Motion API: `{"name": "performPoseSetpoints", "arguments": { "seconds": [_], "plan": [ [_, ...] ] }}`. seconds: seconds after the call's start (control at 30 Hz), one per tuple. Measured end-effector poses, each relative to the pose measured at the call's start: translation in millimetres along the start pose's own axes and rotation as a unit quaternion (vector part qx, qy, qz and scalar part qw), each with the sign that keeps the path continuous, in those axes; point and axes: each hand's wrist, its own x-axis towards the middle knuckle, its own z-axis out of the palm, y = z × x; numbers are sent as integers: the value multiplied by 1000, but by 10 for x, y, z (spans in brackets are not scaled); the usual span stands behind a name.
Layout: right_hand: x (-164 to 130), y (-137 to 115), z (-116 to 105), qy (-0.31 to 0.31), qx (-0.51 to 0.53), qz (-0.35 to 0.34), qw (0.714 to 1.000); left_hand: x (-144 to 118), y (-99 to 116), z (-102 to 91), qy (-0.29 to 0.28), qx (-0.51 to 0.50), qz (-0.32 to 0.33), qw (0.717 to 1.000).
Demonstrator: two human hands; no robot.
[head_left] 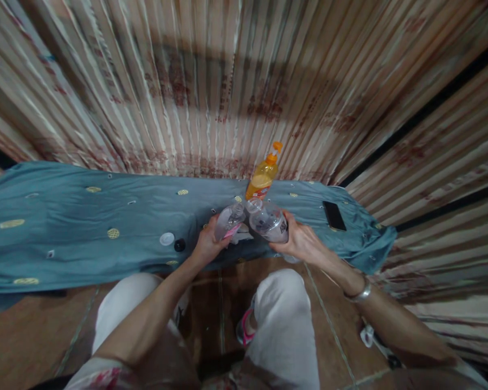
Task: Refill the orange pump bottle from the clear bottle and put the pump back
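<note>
At frame centre the left hand (206, 245) grips a clear bottle (229, 221) and the right hand (301, 242) another clear bottle (270, 222), mouths tilted together, contents indiscernible, below an orange-liquid squeeze bottle (262, 176), with two loose caps (167, 239) left on the blue cloth (65, 227).

At centre frame a teal cloth (85, 227) dotted with small yellow ovals spreads across. Above it hangs a beige curtain (211, 81) with rust-red stripes and blotches. An orange bottle (262, 180) has an orange cap. Right of centre lies a black phone (334, 215).
</note>
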Motion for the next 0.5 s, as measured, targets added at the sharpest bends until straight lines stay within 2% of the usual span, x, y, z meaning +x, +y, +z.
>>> {"name": "performPoseSetpoints", "arguments": {
  "seconds": [0.13, 0.3, 0.5],
  "plan": [
    [19, -24, -51, -5, -40, -19, 999, 2, 36, 12, -2, -9, 1, 1000],
    [42, 1, -90, 23, -76, -54, 995, 3, 73, 10, 4, -38, 11, 999],
    [76, 43, -195, 22, -127, -66, 989, 13, 60, 27, 1, -29, 17, 999]
  ]
}}
